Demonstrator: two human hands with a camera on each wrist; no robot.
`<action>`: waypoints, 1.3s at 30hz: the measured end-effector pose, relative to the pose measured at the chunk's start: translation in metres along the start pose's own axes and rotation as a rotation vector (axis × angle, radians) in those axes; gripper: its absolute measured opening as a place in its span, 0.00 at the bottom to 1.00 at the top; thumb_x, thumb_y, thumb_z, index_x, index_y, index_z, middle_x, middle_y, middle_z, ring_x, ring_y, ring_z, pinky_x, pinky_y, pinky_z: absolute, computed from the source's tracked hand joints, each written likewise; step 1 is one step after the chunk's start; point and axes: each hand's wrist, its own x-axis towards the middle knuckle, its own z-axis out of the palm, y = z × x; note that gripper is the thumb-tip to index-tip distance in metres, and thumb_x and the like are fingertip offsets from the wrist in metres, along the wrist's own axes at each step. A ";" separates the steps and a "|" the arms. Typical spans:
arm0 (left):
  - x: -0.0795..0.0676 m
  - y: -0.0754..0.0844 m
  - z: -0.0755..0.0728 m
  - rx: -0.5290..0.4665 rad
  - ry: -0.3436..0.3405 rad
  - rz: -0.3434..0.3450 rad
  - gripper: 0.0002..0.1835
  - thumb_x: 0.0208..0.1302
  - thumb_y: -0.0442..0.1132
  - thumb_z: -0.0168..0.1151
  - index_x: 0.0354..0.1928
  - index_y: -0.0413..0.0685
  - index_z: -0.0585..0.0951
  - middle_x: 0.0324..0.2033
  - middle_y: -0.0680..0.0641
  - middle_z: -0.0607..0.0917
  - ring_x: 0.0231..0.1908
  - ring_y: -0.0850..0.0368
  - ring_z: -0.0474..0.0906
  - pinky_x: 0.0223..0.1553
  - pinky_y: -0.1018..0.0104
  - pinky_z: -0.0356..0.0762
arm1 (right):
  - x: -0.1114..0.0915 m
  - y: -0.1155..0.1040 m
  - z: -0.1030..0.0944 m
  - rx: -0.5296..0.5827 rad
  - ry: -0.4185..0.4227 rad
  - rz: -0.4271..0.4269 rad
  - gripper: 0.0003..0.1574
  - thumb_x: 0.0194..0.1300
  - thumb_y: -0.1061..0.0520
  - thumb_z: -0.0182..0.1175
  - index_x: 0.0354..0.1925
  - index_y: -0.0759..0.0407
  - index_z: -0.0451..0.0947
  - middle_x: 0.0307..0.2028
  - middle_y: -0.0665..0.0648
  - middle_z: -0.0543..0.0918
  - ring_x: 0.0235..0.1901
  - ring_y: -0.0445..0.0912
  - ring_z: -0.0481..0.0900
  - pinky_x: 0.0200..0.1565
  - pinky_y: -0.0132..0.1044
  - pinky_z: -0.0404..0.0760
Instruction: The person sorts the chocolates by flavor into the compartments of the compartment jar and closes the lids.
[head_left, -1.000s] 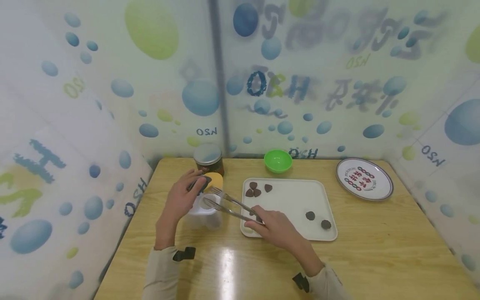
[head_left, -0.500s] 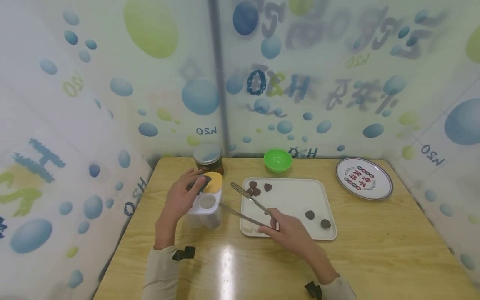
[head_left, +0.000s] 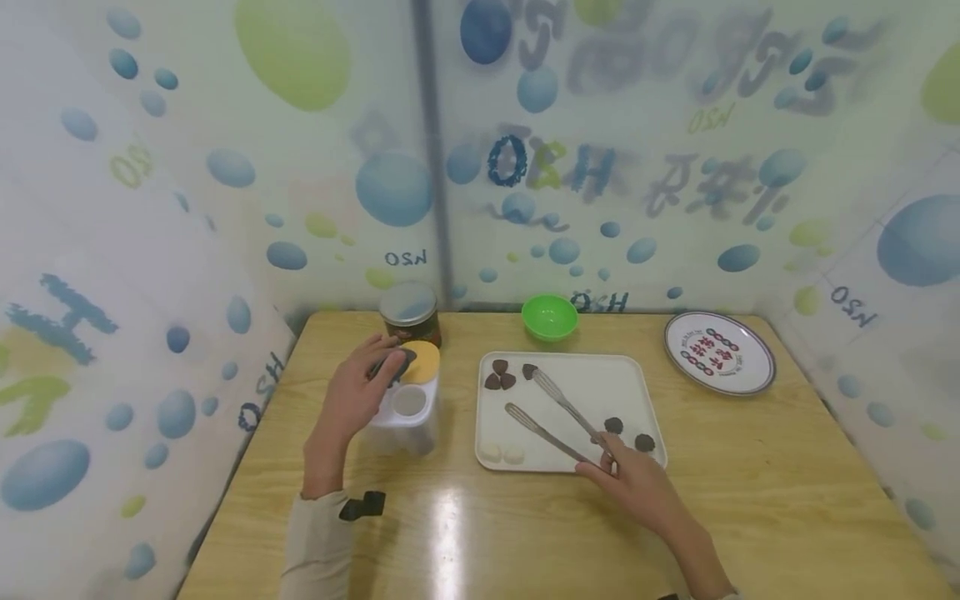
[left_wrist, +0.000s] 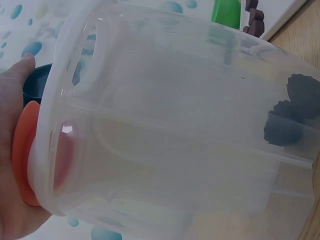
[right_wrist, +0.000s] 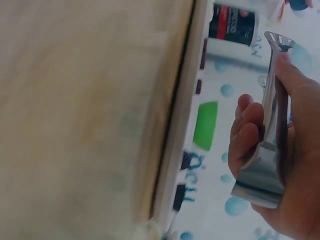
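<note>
The left hand point(head_left: 350, 398) holds a dark lid point(head_left: 396, 365) in its curled fingers, just above the clear container point(head_left: 414, 435) on the counter point(head_left: 517, 542). The right hand point(head_left: 641, 487) has its fingers clamped on metal tongs point(head_left: 576, 413), tips spread over the white tray point(head_left: 600, 379). Only the left wrist view (through the clear wall) shows two dark lumps point(left_wrist: 283, 127) low inside.

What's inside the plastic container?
Two dark pieces show near the bottom of the plastic container, through its cloudy wall. From above, the yellow lid and your left hand hide whatever is beneath them.
</note>
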 end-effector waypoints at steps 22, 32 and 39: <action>-0.001 0.001 -0.001 0.009 0.006 0.002 0.28 0.76 0.59 0.48 0.62 0.47 0.80 0.70 0.46 0.73 0.76 0.44 0.57 0.70 0.36 0.59 | -0.046 0.073 -0.041 -0.086 -0.070 0.262 0.32 0.69 0.31 0.56 0.49 0.58 0.72 0.22 0.51 0.70 0.23 0.45 0.68 0.26 0.36 0.67; -0.001 0.001 -0.002 0.012 -0.001 0.006 0.28 0.76 0.58 0.48 0.62 0.47 0.80 0.70 0.45 0.73 0.76 0.44 0.57 0.70 0.36 0.60 | -0.044 0.077 -0.043 -0.174 -0.097 0.234 0.40 0.70 0.30 0.53 0.61 0.61 0.72 0.25 0.52 0.74 0.25 0.46 0.69 0.27 0.39 0.68; -0.001 0.001 -0.002 0.001 -0.002 -0.012 0.28 0.76 0.60 0.48 0.64 0.49 0.79 0.70 0.46 0.73 0.76 0.45 0.57 0.69 0.35 0.61 | -0.040 0.072 -0.043 -0.221 -0.079 0.193 0.35 0.72 0.32 0.52 0.58 0.56 0.75 0.28 0.53 0.78 0.26 0.47 0.70 0.28 0.42 0.71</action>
